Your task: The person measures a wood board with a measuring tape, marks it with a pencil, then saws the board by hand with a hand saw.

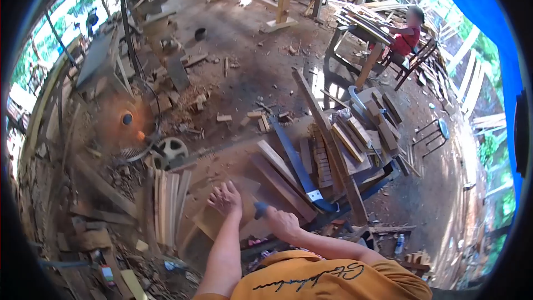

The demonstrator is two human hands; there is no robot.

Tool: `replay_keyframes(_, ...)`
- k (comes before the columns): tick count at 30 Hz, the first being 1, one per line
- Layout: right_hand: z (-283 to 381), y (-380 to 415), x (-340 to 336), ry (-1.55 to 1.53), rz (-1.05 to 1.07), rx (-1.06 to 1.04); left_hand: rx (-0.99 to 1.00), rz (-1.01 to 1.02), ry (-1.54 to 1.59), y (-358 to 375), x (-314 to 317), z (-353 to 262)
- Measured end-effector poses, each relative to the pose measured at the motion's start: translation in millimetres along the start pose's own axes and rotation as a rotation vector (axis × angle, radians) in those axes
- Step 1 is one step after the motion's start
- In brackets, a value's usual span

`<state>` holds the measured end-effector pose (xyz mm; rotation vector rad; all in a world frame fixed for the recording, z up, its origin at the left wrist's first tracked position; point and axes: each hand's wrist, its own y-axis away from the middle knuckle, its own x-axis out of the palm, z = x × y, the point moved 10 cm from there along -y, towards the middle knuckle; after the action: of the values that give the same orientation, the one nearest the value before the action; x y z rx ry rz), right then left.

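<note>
My left hand [225, 199] lies with spread fingers on a thin tan board [206, 223] in front of my body. Just to its right, my right hand [282, 224] is closed around a tool with a dark blue-grey end [260, 209] pointing toward the board; I cannot tell what kind of tool it is. Right of the hands, a dark brown plank [283, 186] and a lighter wood strip [277, 161] lie side by side. A long blue bar [294, 158] with a pale plate near its lower end lies beside them.
Several wood strips [165, 205] stand bundled at left, near a spoked wheel [170, 151] and a fan [127, 119]. A long plank [327, 139] slants past stacked wood blocks [355, 133] at right. Further back, a person in red [408, 39] sits at a table [363, 26]; a stool [442, 129] stands nearer.
</note>
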<state>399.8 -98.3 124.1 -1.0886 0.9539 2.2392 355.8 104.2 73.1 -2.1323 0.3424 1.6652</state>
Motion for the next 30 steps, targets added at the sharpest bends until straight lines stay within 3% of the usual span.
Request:
replay_keyframes(4,9,-20,25,0.039,0.050,-0.008,0.008,-0.021,-0.020,1,0,1)
replay_keyframes(8,6,-25,10,0.005,-0.007,-0.014,-0.089,-0.012,-0.006,1,-6,6)
replay_keyframes(14,-8,-3,1,0.002,0.016,-0.009,-0.076,-0.094,0.011,2,-3,8)
replay_keyframes(20,15,-47,10,-0.065,-0.100,-0.141,-0.080,-0.020,0.020,1,-2,9)
replay_keyframes(26,5,-8,-5,-0.058,-0.035,-0.066,-0.082,0.020,0.010,5,5,9)
replay_keyframes(30,16,-53,8,-0.032,-0.045,-0.146,-0.076,0.023,-0.014,3,2,7)
